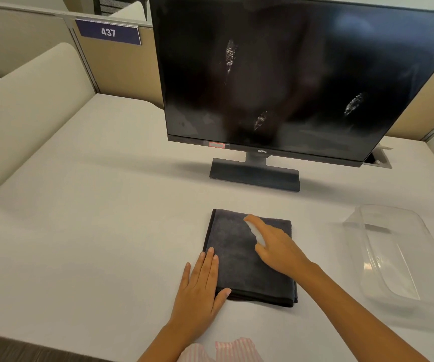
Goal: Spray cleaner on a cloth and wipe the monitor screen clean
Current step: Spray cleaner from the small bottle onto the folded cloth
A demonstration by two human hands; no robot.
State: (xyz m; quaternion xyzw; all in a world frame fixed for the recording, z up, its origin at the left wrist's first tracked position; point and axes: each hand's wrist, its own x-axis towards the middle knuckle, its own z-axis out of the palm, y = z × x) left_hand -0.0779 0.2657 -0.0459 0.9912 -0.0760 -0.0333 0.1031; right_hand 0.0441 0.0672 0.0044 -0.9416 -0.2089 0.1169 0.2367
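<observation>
A pale desk (pixel 93 205) sits inside beige cubicle partitions (pixel 121 71), one carrying a sign (pixel 108 32) reading 437. One monitor (pixel 289 74) stands at the back, its dark screen showing three whitish smudges. One folded dark cloth (pixel 239 246) lies near the front edge, one clear plastic bin (pixel 398 257) to its right. The left hand (pixel 200 286) rests flat, fingers together, on the cloth's left edge. The right hand (pixel 278 246) is wrapped around a small white spray bottle (pixel 256 232), mostly hidden, above the cloth.
</observation>
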